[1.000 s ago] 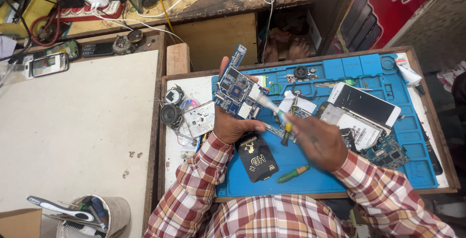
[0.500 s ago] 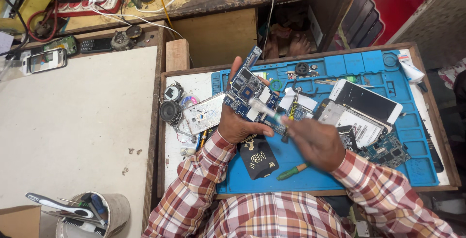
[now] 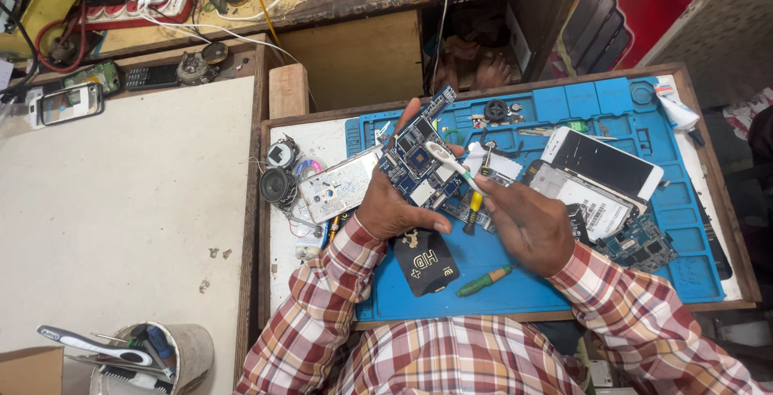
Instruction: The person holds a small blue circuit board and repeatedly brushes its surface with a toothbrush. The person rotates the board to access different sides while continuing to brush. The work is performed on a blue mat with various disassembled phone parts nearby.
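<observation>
Left hand (image 3: 394, 210) has its grip clamped on the blue board (image 3: 419, 165), tilted above the counter (image 3: 306, 258), while the right hand (image 3: 527, 226) pinches a white brush (image 3: 447, 160) running up-left from its grip, tip on the board.

From my seat I can't see the lower edge of the blue rectangular circuit board (image 3: 419, 165), since my left hand (image 3: 394, 206) wraps over it, and the tail of the thin white plastic brush (image 3: 444, 157) vanishes inside my right hand (image 3: 527, 226). The components on the board are too small to tell apart. The grey cup of tools (image 3: 173, 351) is cut off by the bottom edge
</observation>
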